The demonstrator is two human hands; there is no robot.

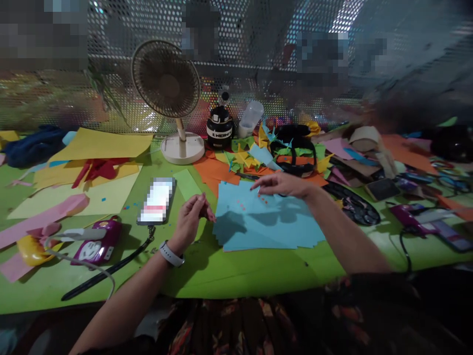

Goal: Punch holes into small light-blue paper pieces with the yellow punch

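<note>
Table (229,276) is filling the lower frame. Blue paper stack (258,222) is lying flat at centre, apparently unfolded, with folded paper shapes (251,155) sitting above it. Right hand (283,185) is hovering spread-fingered over the stack's top edge, gripping nothing. Left hand (192,217), left of the stack, is curling with fingertips pinched; I cannot tell if it is holding anything.

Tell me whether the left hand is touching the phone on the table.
Apart. The head view shows a strip of green table between the left hand and the phone.

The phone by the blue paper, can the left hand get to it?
Probably yes. The phone lies flat on the green table right beside the left hand, and nothing stands between them.
</note>
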